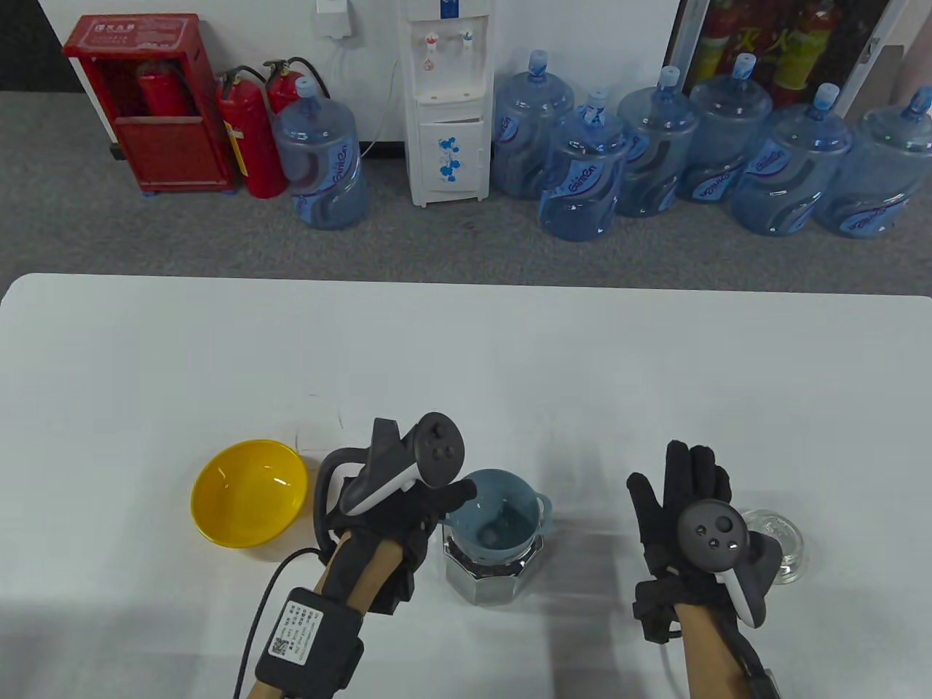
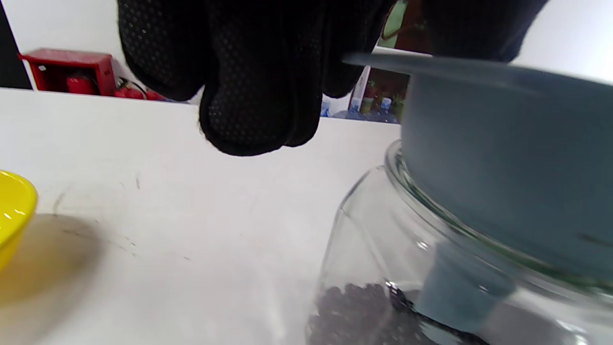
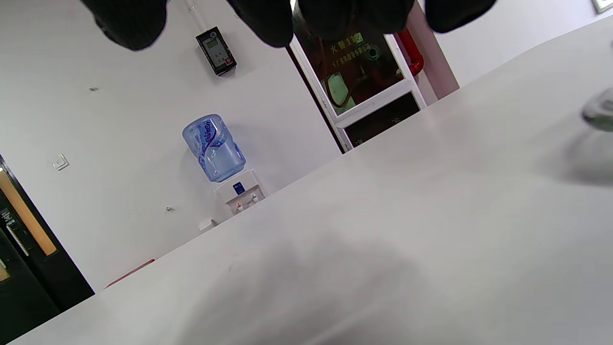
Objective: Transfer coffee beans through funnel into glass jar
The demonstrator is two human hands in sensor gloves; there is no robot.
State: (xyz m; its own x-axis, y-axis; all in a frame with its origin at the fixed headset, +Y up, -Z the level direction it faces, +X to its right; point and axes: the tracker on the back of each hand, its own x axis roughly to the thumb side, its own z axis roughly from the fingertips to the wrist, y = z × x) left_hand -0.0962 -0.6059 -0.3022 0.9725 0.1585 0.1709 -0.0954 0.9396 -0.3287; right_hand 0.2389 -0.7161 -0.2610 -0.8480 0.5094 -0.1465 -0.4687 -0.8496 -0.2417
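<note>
Sitting in the mouth of the glass jar (image 1: 489, 575), the blue-grey funnel (image 1: 502, 510) stands upright near the front middle of the white tabletop (image 1: 466, 349). Its spout reaches down inside the jar, as the left wrist view shows, and dark coffee beans (image 2: 352, 306) lie heaped on the jar's bottom beside that spout. A few dark specks show low in the funnel's bowl in the table view.

The left hand (image 1: 397, 510) is just left of the funnel, with a fingertip reaching to the funnel's near-left rim. From the table view it looks to touch the rim; whether thumb and finger actually pinch it I cannot tell, since the tracker covers most of the hand. In the left wrist view the other gloved fingers (image 2: 258, 96) hang curled above the tabletop, clear of the jar's wall. So the left grip is partly closed, and its hold on the funnel is uncertain.

The right hand (image 1: 684, 510) lies well to the right of the jar, palm down with fingers spread, its grip wide and holding nothing. Just beside it on its right sits a clear glass lid (image 1: 775, 542).

A yellow bowl (image 1: 249, 502) stands left of the left hand, showing no contents.
</note>
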